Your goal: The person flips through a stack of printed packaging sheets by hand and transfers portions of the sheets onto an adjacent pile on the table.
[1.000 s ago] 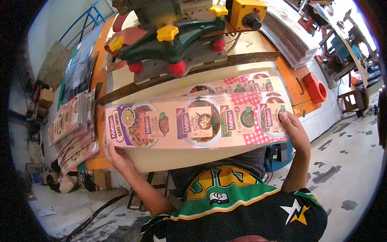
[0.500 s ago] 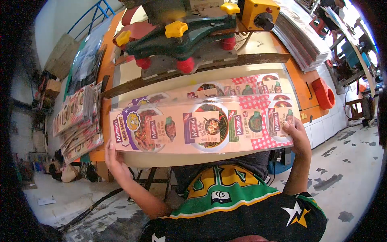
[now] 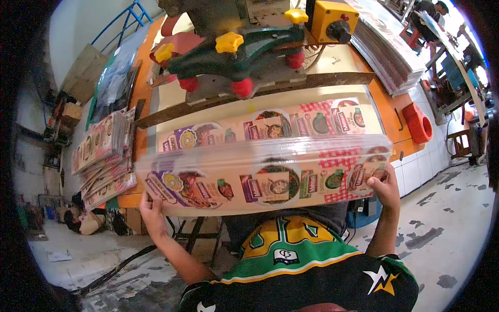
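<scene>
A stack of long printed sheets [image 3: 270, 182] spans the space in front of my body, with food pictures and "Mahsuri" labels on its top sheet. Its far edge shows many clear, glossy layers, partly smeared by motion. My left hand [image 3: 153, 213] grips the near left corner, fingers partly hidden. At the right end my right hand [image 3: 385, 188] clasps the stack, thumb on top and the other fingers underneath. Just beyond it, more printed sheets [image 3: 319, 123] of the same design lie on the cream board [image 3: 332, 95].
Past the board stands a machine with a dark green arm [image 3: 260, 47], yellow knobs, red feet and a yellow control box [image 3: 332, 23]. Printed bundles [image 3: 104, 151] are piled at left. Tall sheet stacks [image 3: 387, 49] and a red holder [image 3: 417, 124] are at right. A person [image 3: 431, 13] is far back.
The stack in my hands has come slightly nearer my body and tilted, exposing its layered far edge. More of the sheets lying beyond it now shows.
</scene>
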Demonstrator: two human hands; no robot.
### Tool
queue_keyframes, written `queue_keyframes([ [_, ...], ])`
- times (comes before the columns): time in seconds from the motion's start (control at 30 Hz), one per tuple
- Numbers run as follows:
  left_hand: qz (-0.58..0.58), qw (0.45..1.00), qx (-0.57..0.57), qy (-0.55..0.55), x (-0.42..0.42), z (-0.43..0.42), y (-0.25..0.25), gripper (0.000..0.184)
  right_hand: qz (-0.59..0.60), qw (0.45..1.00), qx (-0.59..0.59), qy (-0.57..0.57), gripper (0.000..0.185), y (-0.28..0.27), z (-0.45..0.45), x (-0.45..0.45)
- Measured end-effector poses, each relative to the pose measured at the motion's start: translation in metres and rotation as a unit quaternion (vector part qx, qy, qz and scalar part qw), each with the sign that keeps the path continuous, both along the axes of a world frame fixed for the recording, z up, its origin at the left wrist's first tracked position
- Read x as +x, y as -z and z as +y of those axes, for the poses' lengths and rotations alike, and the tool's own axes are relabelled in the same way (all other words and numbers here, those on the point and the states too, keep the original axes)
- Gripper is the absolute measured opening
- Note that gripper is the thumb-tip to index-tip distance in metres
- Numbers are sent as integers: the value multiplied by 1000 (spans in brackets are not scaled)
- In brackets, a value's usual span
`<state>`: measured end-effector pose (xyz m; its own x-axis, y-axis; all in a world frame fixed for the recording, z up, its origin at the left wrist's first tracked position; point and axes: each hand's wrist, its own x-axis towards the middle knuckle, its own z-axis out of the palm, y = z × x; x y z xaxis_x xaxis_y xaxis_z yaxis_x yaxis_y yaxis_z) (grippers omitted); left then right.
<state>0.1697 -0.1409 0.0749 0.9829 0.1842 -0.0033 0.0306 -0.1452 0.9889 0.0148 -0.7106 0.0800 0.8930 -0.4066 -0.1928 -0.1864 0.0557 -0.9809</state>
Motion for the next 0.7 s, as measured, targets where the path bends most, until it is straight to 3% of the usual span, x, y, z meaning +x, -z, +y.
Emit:
queue_keyframes([
  [0.07,-12,999,-28,-19,-14,17,24,58,4,994,-105,-31,65,21,-23,-21],
  [0.17,-48,998,-46,13,-23,37,38,59,-60,995,-61,-45,63,18,-25,-19],
  [0.27,-57,995,13,-83,-22,42,43,57,-83,991,-105,-23,56,11,-23,4],
  [0.3,-75,986,138,-59,-20,59,59,55,-121,982,-144,-35,49,3,-22,19],
  [0.37,-91,960,262,-32,-17,45,43,53,-182,975,-90,-94,46,-2,-26,32],
  [0.47,17,977,207,-39,-5,8,17,49,-121,981,-141,-62,51,-4,-28,31],
  [0.53,-102,994,-17,27,0,4,27,48,-133,981,-126,-67,56,-1,-28,31],
  [0.7,-108,992,-57,41,2,-7,22,48,-159,981,-97,-46,75,-4,-20,34],
])
